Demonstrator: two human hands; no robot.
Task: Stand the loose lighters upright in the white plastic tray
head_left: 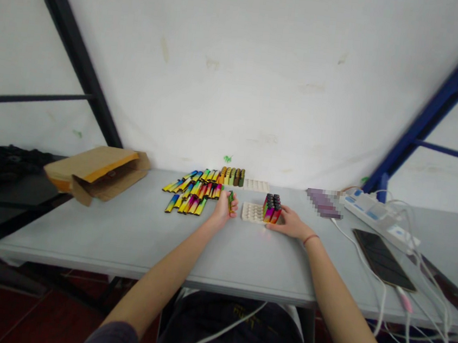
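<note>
My left hand (222, 206) is closed around a few slim green and yellow tubes (231, 202) with dark ends, just left of a white tray (252, 213) with round sockets. Upright pink, red and purple tubes (272, 210) with black tops fill the tray's right part. At that end, my right hand (289, 223) grips the tray, thumb along the front edge and fingers around the far right side. Many gradient-coloured tubes (194, 192) lie in rows left of my left hand. Behind it stands a block of yellow and olive tubes (232, 176).
A second white tray (256, 185) lies by the wall. An opened cardboard box (98, 171) is at the left. On the right are a blurred-out purple item (324, 203), a white power strip (382, 217), a dark phone (383, 258) and loose white cables (382, 307).
</note>
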